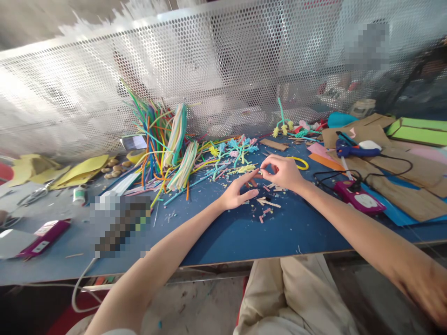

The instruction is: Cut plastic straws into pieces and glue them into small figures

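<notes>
Blue worktop (223,242), head view: fuzzy craft stems, loose clippings and tools.

Right hand (281,171): thumb and forefinger pinched together at the tips on a small pale piece (260,172), its kind too small to tell; located just above the worktop, between the two hands. Left hand (233,194): thumb spread away from the forefinger, fingertips meeting the right hand's; whether they also grip the piece, cannot tell.

Beneath and near the hands: pink and cream stem clippings (267,211), scattered. Just beyond: a yellow fuzzy-stem flower (247,169), lying; blue and pink fuzzy-stem blossoms (240,145), clustered. Right of these: one yellow ring (302,164).

Left of the hands: pale fuzzy-stem bundles (176,135). Far right: blue glue gun (354,150), on brown cardboard; magenta power socket block (361,197). Rear: perforated metal screen (195,51), upright.
</notes>
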Demonstrator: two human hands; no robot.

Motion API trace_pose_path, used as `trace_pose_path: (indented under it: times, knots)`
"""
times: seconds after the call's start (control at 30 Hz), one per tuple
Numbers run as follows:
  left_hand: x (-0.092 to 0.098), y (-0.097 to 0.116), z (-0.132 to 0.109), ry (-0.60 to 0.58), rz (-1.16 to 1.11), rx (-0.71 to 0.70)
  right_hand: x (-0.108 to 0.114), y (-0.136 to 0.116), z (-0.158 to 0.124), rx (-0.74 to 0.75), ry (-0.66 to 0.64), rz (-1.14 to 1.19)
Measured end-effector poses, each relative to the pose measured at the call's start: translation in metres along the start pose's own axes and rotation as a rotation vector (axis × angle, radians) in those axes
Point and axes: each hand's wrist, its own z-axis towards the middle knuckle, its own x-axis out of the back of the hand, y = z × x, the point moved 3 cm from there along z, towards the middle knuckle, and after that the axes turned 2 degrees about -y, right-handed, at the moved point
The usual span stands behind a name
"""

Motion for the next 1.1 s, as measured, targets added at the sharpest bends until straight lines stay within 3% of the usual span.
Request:
trace_pose_path:
  times: [1.1]
  knots:
    - [-0.0017, -0.0034, -0.0007, -0.022, -0.019, -0.019, -0.0008, 0.0020, -0.0010, 0.030, -0.035, -0.027]
